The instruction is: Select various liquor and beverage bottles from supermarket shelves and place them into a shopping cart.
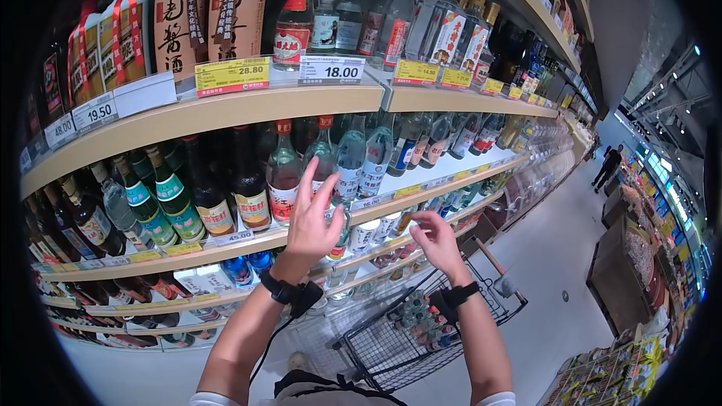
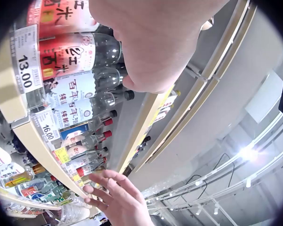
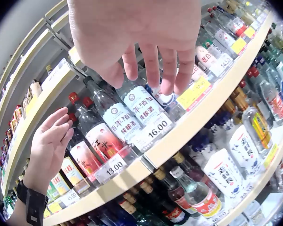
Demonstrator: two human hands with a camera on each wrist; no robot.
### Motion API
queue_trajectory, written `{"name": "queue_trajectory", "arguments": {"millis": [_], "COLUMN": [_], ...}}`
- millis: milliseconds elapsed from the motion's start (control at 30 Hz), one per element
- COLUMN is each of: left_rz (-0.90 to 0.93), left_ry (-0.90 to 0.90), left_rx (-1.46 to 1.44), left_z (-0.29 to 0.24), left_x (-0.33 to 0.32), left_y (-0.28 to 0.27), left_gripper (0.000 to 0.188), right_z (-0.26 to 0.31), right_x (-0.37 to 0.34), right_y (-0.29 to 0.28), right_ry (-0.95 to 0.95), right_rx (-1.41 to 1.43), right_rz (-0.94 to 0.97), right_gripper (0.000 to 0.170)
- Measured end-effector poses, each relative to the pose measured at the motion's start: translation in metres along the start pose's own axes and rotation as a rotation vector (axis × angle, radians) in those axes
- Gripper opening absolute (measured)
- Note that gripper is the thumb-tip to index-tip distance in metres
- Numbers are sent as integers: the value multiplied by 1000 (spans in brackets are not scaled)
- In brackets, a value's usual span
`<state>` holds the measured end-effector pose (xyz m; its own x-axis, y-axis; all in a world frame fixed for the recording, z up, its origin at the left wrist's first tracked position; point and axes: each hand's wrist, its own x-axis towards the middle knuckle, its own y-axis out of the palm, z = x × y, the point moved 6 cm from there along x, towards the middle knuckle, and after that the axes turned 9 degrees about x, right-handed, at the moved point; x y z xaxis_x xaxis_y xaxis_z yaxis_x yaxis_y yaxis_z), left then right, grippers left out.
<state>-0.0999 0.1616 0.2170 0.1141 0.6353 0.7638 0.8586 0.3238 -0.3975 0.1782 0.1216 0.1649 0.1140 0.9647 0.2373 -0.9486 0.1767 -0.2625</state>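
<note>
My left hand [image 1: 312, 218] is raised in front of the middle shelf, fingers spread, holding nothing. Nearest to it are clear bottles with red caps and red-and-white labels [image 3: 105, 141], standing behind a 13.00 price tag [image 3: 111, 170]. To their right stand two clear bottles with pale blue labels [image 3: 140, 104] over a 16.00 tag [image 3: 158, 128]. My right hand [image 1: 436, 244] hovers farther right, fingers loosely bent and nothing in them. In the right wrist view its fingers overlap the pale-blue-label bottles.
A wire shopping cart [image 1: 391, 346] with several bottles [image 1: 421, 319] inside stands below my right arm. The upper shelf edge [image 1: 301, 101] juts out above the hands. Dark bottles [image 1: 248, 180] line the left side. Display bins [image 1: 624, 256] and a distant person [image 1: 609, 165] are at right.
</note>
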Motion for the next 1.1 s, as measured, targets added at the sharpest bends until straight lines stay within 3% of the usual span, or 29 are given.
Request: {"name": "queue_trajectory", "arguments": {"millis": [100, 200, 367, 467, 533, 600, 667, 833, 933, 1033, 1100], "left_rz": [-24, -118, -83, -134, -273, -254, -125, -92, 40, 24, -25], "left_ry": [-23, 1, -56, -24, 125, 273, 232, 90, -76, -174, -147], "left_rx": [-35, 138, 190, 133, 187, 172, -7, 89, 14, 33, 47], "left_z": [-1, -1, 9, 2, -12, -24, -18, -19, 1, 15, 13], "left_x": [26, 47, 65, 66, 54, 46, 49, 76, 86, 94, 97], "left_y": [1, 3, 20, 14, 12, 14, 31, 46, 72, 89, 90], "left_gripper": [51, 53, 52, 49, 43, 41, 42, 61, 71, 76, 78], "right_z": [22, 47, 71, 73, 84, 86, 75, 78, 89, 85, 82], "right_x": [37, 67, 109, 134, 145, 161, 179, 188, 180, 180, 176], "right_y": [11, 23, 34, 38, 39, 39, 37, 45, 43, 34, 30], "right_ry": [-94, -277, -281, -329, -368, -416, -403, -301, -266, -212, -217], "right_rx": [27, -28, -206, -137, -186, -288, -283, -458, -410, -440, -411], "right_rz": [-18, -58, -121, -170, -202, -211, -229, -225, -208, -223, -234], "right_gripper": [39, 41, 62, 62, 59, 58, 54, 53, 57, 65, 68]}}
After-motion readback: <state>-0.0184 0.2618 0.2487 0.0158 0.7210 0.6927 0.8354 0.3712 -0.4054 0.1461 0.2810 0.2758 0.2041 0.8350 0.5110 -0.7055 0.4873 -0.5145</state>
